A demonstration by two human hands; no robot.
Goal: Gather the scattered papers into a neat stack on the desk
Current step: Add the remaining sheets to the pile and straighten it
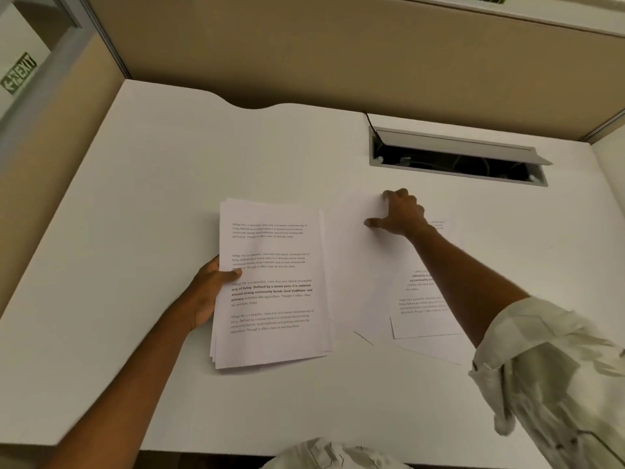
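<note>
A stack of printed papers [270, 286] lies near the middle of the white desk [135, 198], its edges slightly uneven. My left hand [208, 292] grips the stack's left edge, thumb on top. To the right, a few loose sheets [368, 282] overlap each other flat on the desk, the top one blank side up, printed ones showing beneath. My right hand [400, 213] rests on the far end of the top loose sheet, fingers curled at its edge and thumb spread; whether it grips the sheet is unclear.
An open cable tray slot [456, 160] with a raised grey lid sits in the desk at the back right. Beige partition walls [304, 52] close off the back and left. An exit sign [20, 74] shows at the far left.
</note>
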